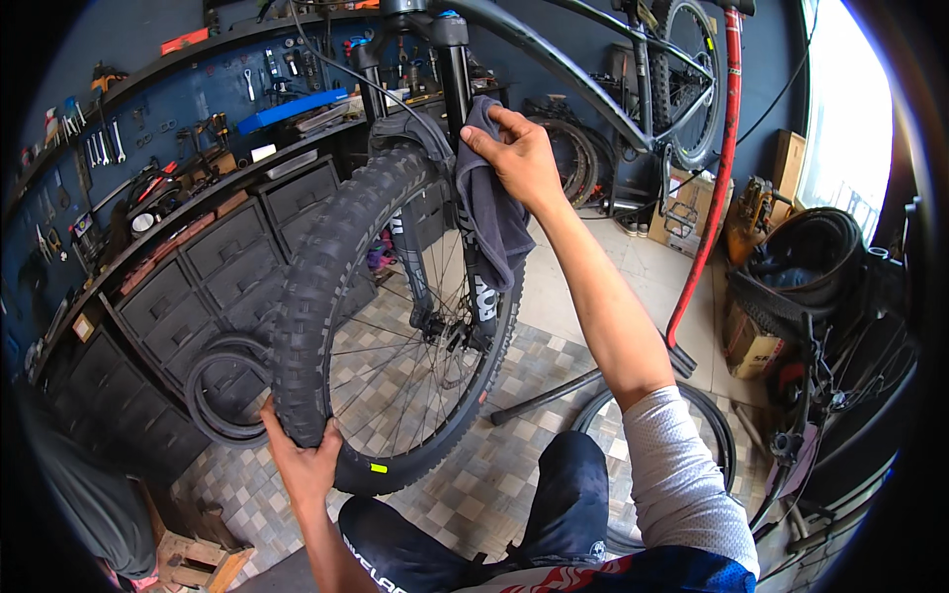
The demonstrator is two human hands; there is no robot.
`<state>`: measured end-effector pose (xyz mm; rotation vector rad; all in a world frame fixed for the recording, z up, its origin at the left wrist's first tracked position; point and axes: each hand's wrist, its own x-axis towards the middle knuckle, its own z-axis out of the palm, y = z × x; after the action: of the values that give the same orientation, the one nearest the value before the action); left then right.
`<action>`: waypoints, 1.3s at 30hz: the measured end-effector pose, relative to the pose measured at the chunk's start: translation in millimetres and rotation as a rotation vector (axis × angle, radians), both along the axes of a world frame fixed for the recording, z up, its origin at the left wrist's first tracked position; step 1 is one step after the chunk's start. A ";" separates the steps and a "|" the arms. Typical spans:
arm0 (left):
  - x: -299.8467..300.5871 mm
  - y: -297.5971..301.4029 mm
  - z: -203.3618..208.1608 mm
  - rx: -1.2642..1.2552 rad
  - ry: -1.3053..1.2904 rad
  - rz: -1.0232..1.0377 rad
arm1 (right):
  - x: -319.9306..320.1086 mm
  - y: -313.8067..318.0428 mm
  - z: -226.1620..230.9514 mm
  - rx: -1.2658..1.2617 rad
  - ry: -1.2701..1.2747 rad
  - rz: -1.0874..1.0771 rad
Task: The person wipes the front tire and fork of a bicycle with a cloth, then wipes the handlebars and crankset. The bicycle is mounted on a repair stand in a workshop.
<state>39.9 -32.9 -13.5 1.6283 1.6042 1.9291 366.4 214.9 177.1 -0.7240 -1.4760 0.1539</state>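
A mountain bike's front wheel stands before me, with a thick knobbly black tyre (304,316). My left hand (301,460) is closed round the tyre's lower near part, thumb on one side and fingers on the other. Higher up, my right hand (519,158) pinches a dark grey cloth (491,222) between thumb and fingers. The cloth lies against the right leg of the suspension fork (454,84) and hangs down over its lower part, hiding some of it. Below the cloth, the fork's lower end meets the hub (450,331).
A red stand post (730,128) with a dark foot (544,397) rises at the right. Loose tyres lie by the drawers (232,257) and on the tiled floor (257,494). Tools crowd the bench and wall at left. Another bicycle wheel (692,79) and stacked tyres (801,262) are at right.
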 end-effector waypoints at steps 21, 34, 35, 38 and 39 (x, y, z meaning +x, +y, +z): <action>16.8 -9.3 -12.7 0.012 0.016 0.033 | -5.6 8.7 13.2 -0.095 -0.146 0.232; 21.5 -23.9 -2.3 -0.019 0.003 0.050 | 39.6 -1.0 -5.2 -0.350 0.261 1.014; 21.0 -24.7 -1.9 -0.012 -0.006 0.033 | 36.6 -0.7 -4.4 -0.362 0.307 0.920; 19.4 -25.5 -0.6 -0.072 -0.036 0.003 | 15.2 -3.3 -2.4 -0.118 -0.049 0.448; 19.0 -25.3 -0.3 -0.060 -0.015 0.009 | 7.8 -4.9 0.0 -0.098 -0.056 0.272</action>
<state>58.9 -58.2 -13.8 1.5821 1.6498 1.8736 374.2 210.0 177.1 -0.6070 -1.6259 0.4187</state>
